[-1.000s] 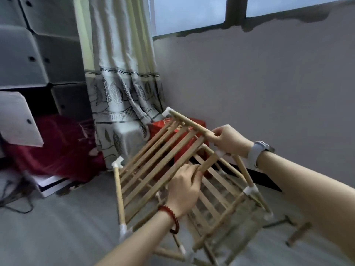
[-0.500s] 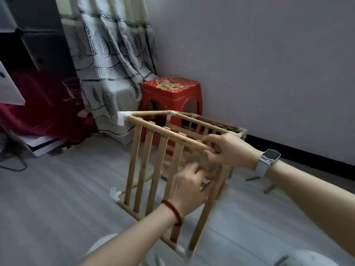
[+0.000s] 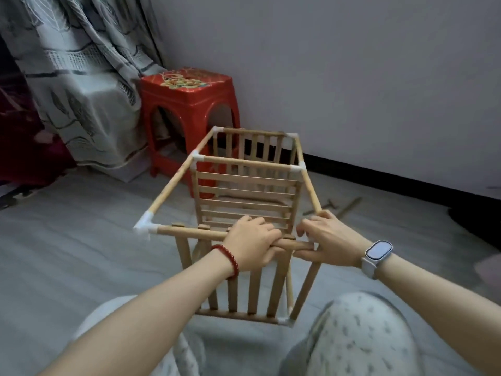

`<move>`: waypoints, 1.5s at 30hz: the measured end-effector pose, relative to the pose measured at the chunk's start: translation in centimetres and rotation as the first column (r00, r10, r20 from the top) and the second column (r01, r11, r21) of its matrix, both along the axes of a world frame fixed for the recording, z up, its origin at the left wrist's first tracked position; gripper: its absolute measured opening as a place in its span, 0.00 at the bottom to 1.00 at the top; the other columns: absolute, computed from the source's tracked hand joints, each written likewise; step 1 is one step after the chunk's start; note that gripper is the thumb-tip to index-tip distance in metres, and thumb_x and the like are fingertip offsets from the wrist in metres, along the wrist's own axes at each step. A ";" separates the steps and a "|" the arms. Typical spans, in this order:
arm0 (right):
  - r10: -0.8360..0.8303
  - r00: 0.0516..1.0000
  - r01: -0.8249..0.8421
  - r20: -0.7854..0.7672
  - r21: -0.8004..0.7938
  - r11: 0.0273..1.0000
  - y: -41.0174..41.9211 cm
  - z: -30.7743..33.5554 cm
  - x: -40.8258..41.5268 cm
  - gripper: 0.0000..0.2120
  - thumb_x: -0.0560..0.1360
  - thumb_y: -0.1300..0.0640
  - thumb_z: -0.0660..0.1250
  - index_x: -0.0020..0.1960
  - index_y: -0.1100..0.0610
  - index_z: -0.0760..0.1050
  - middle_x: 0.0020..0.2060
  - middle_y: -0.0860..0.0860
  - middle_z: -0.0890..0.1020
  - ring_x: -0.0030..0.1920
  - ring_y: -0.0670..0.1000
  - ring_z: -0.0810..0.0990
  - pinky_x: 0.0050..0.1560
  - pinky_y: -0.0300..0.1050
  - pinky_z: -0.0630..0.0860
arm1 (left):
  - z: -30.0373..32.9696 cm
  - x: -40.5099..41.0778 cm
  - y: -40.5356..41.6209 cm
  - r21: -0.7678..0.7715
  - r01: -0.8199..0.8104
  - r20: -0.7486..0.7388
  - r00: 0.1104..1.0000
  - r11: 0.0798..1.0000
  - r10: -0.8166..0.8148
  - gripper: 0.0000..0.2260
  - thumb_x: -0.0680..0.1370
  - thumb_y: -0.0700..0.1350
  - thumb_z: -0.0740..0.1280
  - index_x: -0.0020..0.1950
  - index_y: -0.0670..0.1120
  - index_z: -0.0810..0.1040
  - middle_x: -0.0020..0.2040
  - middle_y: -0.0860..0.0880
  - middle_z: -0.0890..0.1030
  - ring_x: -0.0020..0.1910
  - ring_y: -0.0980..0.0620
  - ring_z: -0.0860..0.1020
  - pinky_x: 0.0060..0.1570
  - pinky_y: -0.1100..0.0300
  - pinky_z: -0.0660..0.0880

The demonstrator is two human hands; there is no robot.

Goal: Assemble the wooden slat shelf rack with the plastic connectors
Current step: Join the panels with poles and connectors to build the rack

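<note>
Home, prob. a bedroom or spare room. Grey patterned curtain point(image 3: 81, 85) hangs to the floor point(image 3: 67, 240) at 10 o'clock, w/ dark red bedding or cloth point(image 3: 19, 137) beside it at 9. Red plastic stool point(image 3: 189, 104) w/ printed top at 12, against a plain painted wall point(image 3: 352, 77) w/ black skirting point(image 3: 393, 180). Floor is grey wood-look laminate. Person sits on it in printed pyjama-type trousers point(image 3: 357, 335) at 5.
</note>
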State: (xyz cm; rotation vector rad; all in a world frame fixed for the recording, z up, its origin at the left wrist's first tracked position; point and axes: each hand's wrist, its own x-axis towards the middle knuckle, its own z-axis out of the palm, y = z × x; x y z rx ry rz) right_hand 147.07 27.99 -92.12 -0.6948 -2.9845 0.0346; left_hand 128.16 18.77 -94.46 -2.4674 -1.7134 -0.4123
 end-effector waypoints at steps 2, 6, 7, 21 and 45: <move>-0.100 0.995 0.098 -0.016 -0.101 0.990 0.5 -0.7 1.4 0.22 0.75 0.37 0.58 0.55 0.54 0.71 0.43 0.45 0.73 0.51 0.49 0.74 0.61 0.36 0.56 | -0.5 1.5 1.2 -0.071 -0.018 -0.013 1.000 0.997 0.017 0.12 0.80 0.55 0.58 0.54 0.50 0.76 0.51 0.51 0.78 0.51 0.51 0.74 0.49 0.57 0.67; -0.269 0.958 0.234 -0.098 -0.269 0.934 0.9 -2.6 3.3 0.10 0.81 0.52 0.54 0.53 0.55 0.72 0.46 0.48 0.77 0.52 0.48 0.72 0.57 0.32 0.58 | -2.1 4.1 3.0 -0.272 0.003 -0.044 0.999 0.962 -0.015 0.10 0.79 0.54 0.60 0.51 0.50 0.74 0.48 0.51 0.77 0.49 0.51 0.75 0.44 0.59 0.65; -0.312 0.942 0.263 -0.120 -0.309 0.914 1.3 -3.4 3.8 0.09 0.81 0.57 0.55 0.53 0.56 0.73 0.45 0.48 0.76 0.49 0.48 0.73 0.57 0.35 0.63 | -2.1 4.7 3.4 -0.303 0.006 -0.034 0.999 0.953 -0.017 0.08 0.79 0.54 0.60 0.48 0.50 0.72 0.46 0.52 0.76 0.46 0.50 0.75 0.42 0.59 0.66; -0.869 0.472 0.318 -0.150 -0.890 0.327 4.6 -5.8 2.0 0.17 0.81 0.52 0.54 0.57 0.64 0.74 0.34 0.51 0.74 0.35 0.48 0.73 0.38 0.41 0.71 | -2.9 7.3 4.8 -0.334 0.064 0.139 0.990 0.940 -0.018 0.22 0.80 0.49 0.57 0.73 0.50 0.59 0.65 0.51 0.70 0.60 0.52 0.71 0.49 0.58 0.70; -0.834 0.536 0.515 -0.131 -0.732 0.446 6.2 -7.7 4.1 0.13 0.82 0.50 0.52 0.50 0.57 0.70 0.33 0.50 0.73 0.34 0.49 0.72 0.34 0.41 0.68 | -6.4 10.5 9.4 -0.314 -0.003 0.190 0.979 0.949 0.066 0.10 0.79 0.55 0.57 0.49 0.51 0.74 0.48 0.51 0.78 0.51 0.50 0.76 0.43 0.55 0.71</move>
